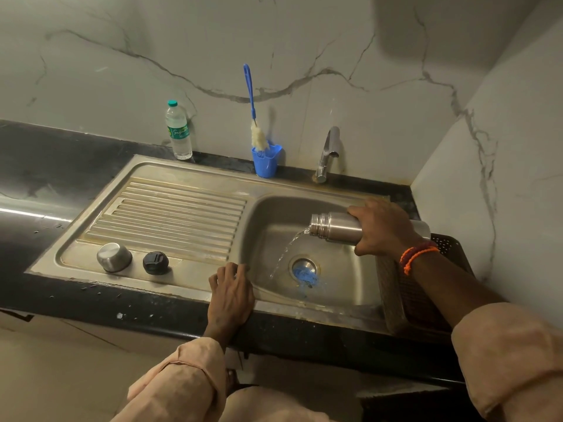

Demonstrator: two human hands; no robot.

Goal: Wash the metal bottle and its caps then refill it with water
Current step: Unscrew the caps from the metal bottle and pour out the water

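My right hand [382, 228] grips the metal bottle [335, 228], held on its side over the sink basin [268, 214] with its open threaded mouth pointing left. A thin stream of water [286, 249] runs from the mouth down toward the drain [304, 269]. My left hand [231, 295] rests flat on the sink's front rim, fingers apart, holding nothing. On the ribbed drainboard [176, 214] to the left sit the steel cup-shaped cap [114, 257], upside down, and the black inner cap [156, 262].
A blue bottle brush [253, 108] stands in a blue holder [266, 161] against the marble wall. A plastic water bottle [178, 130] stands at the back left. The tap [327, 153] is behind the basin, with no water running. A dark perforated basket [447, 245] sits right of the sink.
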